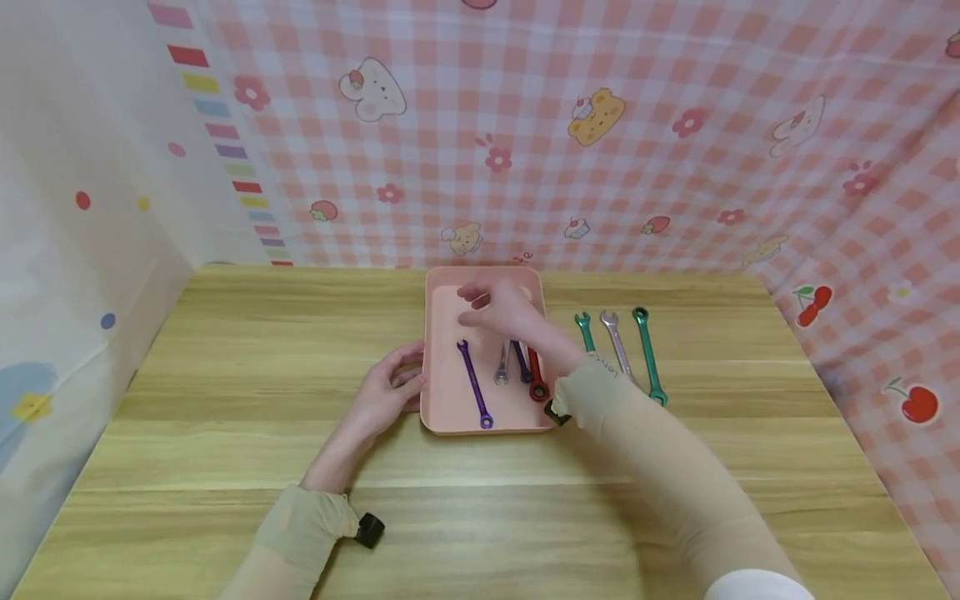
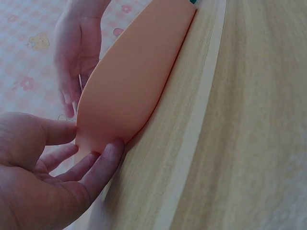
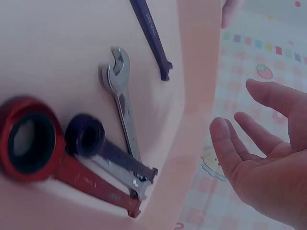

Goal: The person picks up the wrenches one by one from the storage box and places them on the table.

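A pink tray (image 1: pixel 442 392) sits on the table with several combination wrenches in it. Inside are a purple wrench (image 1: pixel 475 385), a silver wrench (image 3: pixel 123 96), a dark blue-purple wrench (image 3: pixel 112 148) and a red wrench (image 3: pixel 91 187). Another silver one lies partly hidden beside the red. My left hand (image 1: pixel 386 390) touches the tray's left outer wall, its fingertips resting against the side in the left wrist view. Over the far part of the tray, my right hand (image 1: pixel 504 308) hovers with loosely bent, spread fingers and nothing between them.
Right of the tray lie a green wrench (image 1: pixel 586 332), a pale lilac wrench (image 1: pixel 617 342) and a longer green wrench (image 1: pixel 648 354), partly behind the right sleeve. A patterned cloth (image 1: pixel 450 108) hangs behind the wooden table (image 1: pixel 247 375).
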Available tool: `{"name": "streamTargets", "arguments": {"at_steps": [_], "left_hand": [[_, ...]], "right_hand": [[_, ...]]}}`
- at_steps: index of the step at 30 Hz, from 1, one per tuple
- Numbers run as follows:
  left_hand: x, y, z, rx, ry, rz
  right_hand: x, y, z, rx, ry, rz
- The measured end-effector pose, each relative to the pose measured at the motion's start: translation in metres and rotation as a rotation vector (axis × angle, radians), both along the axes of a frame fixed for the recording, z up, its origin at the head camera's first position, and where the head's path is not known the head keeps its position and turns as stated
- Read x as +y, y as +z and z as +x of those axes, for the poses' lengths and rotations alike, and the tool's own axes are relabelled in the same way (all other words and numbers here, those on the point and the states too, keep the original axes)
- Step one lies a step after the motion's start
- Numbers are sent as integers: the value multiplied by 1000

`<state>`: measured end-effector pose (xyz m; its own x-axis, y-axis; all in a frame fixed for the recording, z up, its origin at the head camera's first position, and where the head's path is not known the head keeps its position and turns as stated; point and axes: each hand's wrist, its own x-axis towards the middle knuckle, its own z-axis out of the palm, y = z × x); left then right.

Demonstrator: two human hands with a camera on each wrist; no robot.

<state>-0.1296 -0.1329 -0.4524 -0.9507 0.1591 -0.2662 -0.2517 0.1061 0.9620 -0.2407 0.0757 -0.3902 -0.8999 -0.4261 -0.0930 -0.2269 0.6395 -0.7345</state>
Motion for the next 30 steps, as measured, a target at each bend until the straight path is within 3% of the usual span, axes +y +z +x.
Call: {"name": "streamTargets", "arguments": {"at_steps": [4,7,14,20,30], "left_hand": [[0,-1,0,-2,6,4],[0,-2,-1,-1,6,11],[-1,-2,0,1,9,19],[0,-1,0,-1,8,14],[0,-4,0,-6,14,15]], "right_hand": [[-8,-4,0,-103,19,45],[-11,-8,-1,-129,22,76],[-17,-19,-1,-75,55,165],[-23,-23,1,-100,92,242],[-30,-25,6,-138,20,233]]}}
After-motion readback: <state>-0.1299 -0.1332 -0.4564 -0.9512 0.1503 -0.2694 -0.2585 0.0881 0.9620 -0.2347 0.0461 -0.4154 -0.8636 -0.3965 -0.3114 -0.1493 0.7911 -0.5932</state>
